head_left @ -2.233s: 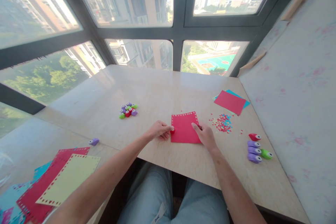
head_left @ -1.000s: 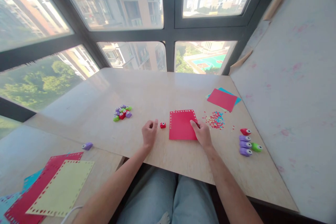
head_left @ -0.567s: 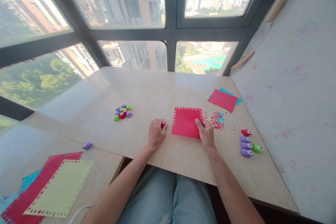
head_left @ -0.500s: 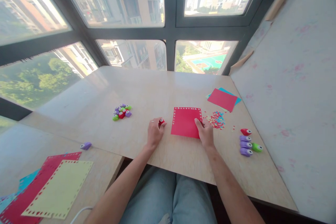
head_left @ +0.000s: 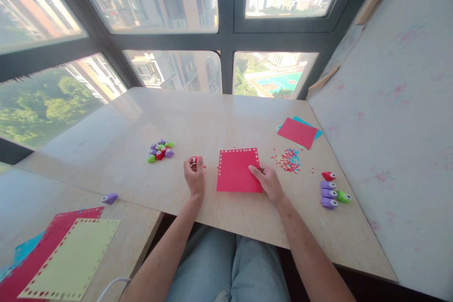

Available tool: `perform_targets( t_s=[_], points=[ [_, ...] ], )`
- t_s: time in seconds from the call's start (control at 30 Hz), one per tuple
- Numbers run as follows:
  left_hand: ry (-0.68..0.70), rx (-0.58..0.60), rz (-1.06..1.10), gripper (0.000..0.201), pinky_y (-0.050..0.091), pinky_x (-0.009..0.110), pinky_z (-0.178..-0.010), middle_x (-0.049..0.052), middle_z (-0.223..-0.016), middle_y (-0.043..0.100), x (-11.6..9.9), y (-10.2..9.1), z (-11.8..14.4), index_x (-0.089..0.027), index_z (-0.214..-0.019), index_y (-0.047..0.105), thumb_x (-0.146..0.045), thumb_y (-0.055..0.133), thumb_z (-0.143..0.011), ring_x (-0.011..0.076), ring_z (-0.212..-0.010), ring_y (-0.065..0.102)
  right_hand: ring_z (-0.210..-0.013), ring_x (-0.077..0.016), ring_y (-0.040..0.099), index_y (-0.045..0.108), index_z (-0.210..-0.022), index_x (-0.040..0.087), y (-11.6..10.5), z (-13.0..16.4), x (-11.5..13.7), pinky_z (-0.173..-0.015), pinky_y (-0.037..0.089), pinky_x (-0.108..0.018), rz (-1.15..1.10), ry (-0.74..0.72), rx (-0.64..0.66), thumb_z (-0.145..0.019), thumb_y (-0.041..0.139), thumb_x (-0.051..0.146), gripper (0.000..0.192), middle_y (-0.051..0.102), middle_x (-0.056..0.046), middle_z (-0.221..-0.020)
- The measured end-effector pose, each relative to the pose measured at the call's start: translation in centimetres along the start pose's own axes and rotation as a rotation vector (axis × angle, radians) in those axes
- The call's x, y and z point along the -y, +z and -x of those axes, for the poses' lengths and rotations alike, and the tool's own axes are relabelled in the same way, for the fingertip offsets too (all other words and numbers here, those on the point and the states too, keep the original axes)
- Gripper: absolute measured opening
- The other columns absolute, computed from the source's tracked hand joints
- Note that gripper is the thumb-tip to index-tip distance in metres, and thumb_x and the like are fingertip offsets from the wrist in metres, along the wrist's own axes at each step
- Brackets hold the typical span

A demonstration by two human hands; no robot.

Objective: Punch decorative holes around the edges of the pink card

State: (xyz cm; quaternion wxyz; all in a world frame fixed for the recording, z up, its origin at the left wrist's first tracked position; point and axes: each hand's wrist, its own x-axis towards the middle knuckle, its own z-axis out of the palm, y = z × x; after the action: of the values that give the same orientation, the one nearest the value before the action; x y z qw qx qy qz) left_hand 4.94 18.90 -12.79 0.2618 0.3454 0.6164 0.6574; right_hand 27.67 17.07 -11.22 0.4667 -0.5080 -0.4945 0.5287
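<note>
My left hand [head_left: 195, 175] is closed around a small red craft hole punch [head_left: 194, 161], lifted to the left of the paper. My right hand [head_left: 271, 181] grips the right edge of a red sheet of paper [head_left: 236, 174], thumb on top and fingers mostly hidden beneath. Small punched holes run along the sheet's top edge and down the upper part of its left edge. A few tiny red paper bits lie beside my left hand. Right of the sheet, a pile of red, blue and pale confetti [head_left: 290, 160] is scattered on the table.
A cluster of colourful punches [head_left: 161, 150] sits left; more punches [head_left: 329, 193] stand at right. Uncut paper sheets [head_left: 297, 132] lie at back right. One purple punch [head_left: 110, 198] rests near a hole-edged yellow sheet [head_left: 72, 257] at lower left. Windows and a wall border the table [head_left: 198, 118].
My left hand has moved left with the punch, away from the sheet, and turned upward. The red sheet, held by my right hand, has shifted left and slightly toward me.
</note>
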Motion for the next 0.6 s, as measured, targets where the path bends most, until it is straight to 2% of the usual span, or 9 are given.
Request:
perform_targets(
  t_s=[0.07, 0.13, 0.27, 0.4, 0.53, 0.6],
  points=[
    [0.001, 0.005, -0.029, 0.042, 0.044, 0.020, -0.049, 0.002, -0.080, 0.057, 0.0, 0.0, 0.0, -0.016, -0.098, 0.052, -0.052, 0.063, -0.081, 0.0111, -0.061, 0.058, -0.078, -0.0243, 0.069, 0.067, -0.101, 0.016, 0.5, 0.5, 0.4, -0.067, 0.056, -0.035, -0.120, 0.083, 0.180, -0.075, 0.068, 0.053, 0.045, 0.072, -0.008, -0.083],
    [0.010, 0.009, -0.057, 0.041, 0.045, 0.021, -0.052, 0.002, -0.079, 0.058, 0.1, 0.0, 0.0, -0.015, -0.097, 0.053, -0.052, 0.062, -0.081, 0.0108, -0.061, 0.057, -0.079, -0.0238, 0.070, 0.066, -0.105, 0.017, 0.8, 0.8, 0.6, -0.068, 0.056, -0.034, -0.162, 0.130, 0.269, -0.074, 0.070, 0.050, 0.046, 0.073, -0.007, -0.085],
    [0.019, 0.040, -0.065, 0.039, 0.046, 0.022, -0.057, 0.002, -0.078, 0.058, 0.0, -0.1, 0.0, -0.016, -0.094, 0.055, -0.052, 0.062, -0.081, 0.0109, -0.062, 0.056, -0.078, -0.0234, 0.071, 0.065, -0.110, 0.016, 0.8, 0.8, 0.1, -0.067, 0.057, -0.034, -0.108, 0.140, 0.256, -0.074, 0.070, 0.049, 0.049, 0.074, -0.007, -0.085],
    [0.034, 0.051, -0.072, 0.038, 0.047, 0.024, -0.059, 0.001, -0.078, 0.057, -0.1, 0.0, 0.1, -0.016, -0.091, 0.056, -0.051, 0.064, -0.080, 0.0113, -0.062, 0.056, -0.076, -0.0248, 0.071, 0.063, -0.117, 0.015, -0.3, 0.4, -1.1, -0.066, 0.056, -0.036, 0.073, 0.080, 0.091, -0.078, 0.065, 0.047, 0.050, 0.075, -0.009, -0.087],
    [0.037, 0.055, -0.048, 0.038, 0.048, 0.024, -0.060, 0.002, -0.080, 0.058, -0.1, 0.0, 0.1, -0.016, -0.091, 0.056, -0.051, 0.064, -0.079, 0.0115, -0.063, 0.056, -0.084, -0.0281, 0.070, 0.067, -0.112, 0.012, -2.5, 0.0, -1.7, -0.079, 0.054, -0.041, 0.304, -0.029, -0.279, -0.076, 0.063, 0.045, 0.048, 0.075, -0.013, -0.088],
    [0.033, 0.055, -0.032, 0.038, 0.048, 0.024, -0.060, 0.003, -0.081, 0.058, -0.1, 0.0, 0.1, -0.016, -0.091, 0.056, -0.051, 0.064, -0.079, 0.0116, -0.064, 0.056, -0.087, -0.0290, 0.070, 0.069, -0.106, 0.011, -3.6, -0.1, -1.8, -0.082, 0.052, -0.041, 0.328, -0.079, -0.449, -0.076, 0.061, 0.046, 0.048, 0.075, -0.014, -0.090]
  ],
)
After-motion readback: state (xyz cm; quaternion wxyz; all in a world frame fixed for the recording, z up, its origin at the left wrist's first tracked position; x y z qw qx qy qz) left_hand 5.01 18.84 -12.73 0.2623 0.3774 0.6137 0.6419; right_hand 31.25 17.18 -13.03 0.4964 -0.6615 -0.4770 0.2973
